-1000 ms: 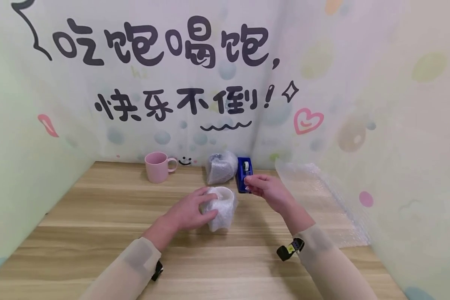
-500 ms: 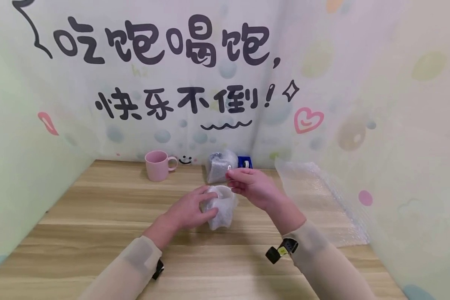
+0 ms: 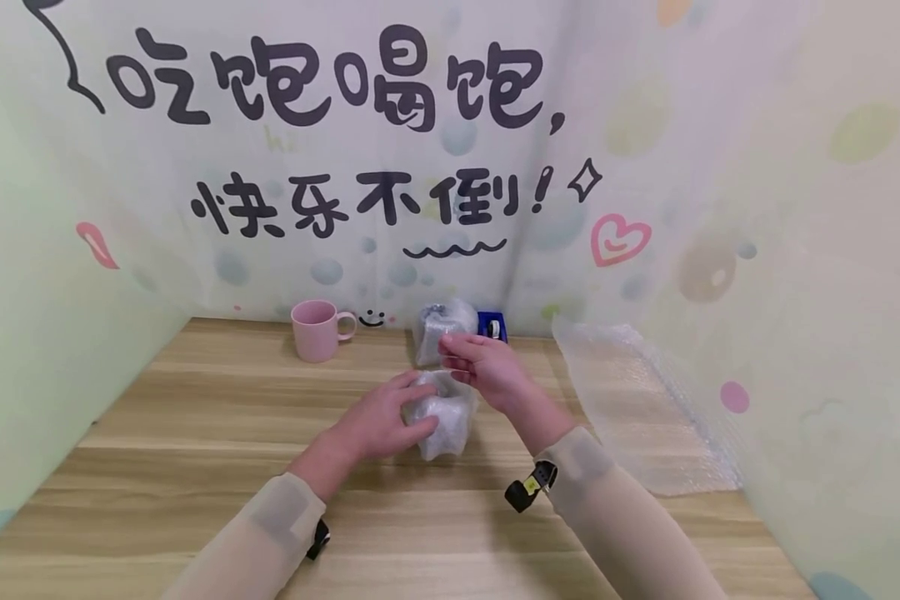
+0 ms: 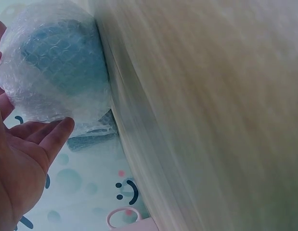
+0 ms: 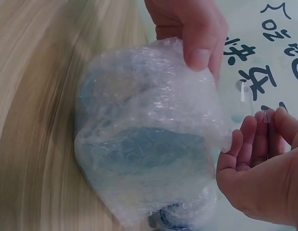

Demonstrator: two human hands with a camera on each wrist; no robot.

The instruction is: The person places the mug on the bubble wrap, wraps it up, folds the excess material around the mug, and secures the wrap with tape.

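A cup wrapped in bubble wrap (image 3: 447, 429) stands on the table in front of me, its wrap bunched at the top; a bluish shape shows through in the right wrist view. My left hand (image 3: 381, 421) grips it from the left, thumb on the near side and fingers by the rim. Above its right side, my right hand (image 3: 491, 371) pinches a short piece of clear tape (image 5: 244, 91) between thumb and fingertip. The tape's free end sticks up, apart from the wrap. My right hand's other fingers are curled close to the wrap's top edge.
Behind the cup sits another bubble-wrapped bundle (image 3: 429, 333), beside a blue tape dispenser (image 3: 492, 327) partly hidden by my right hand. A pink mug (image 3: 315, 335) stands at the back left. A flat bubble wrap sheet (image 3: 637, 408) lies along the right edge.
My right hand has moved left from the tape dispenser to above the wrapped cup, carrying the tape. The left hand stays on the cup.
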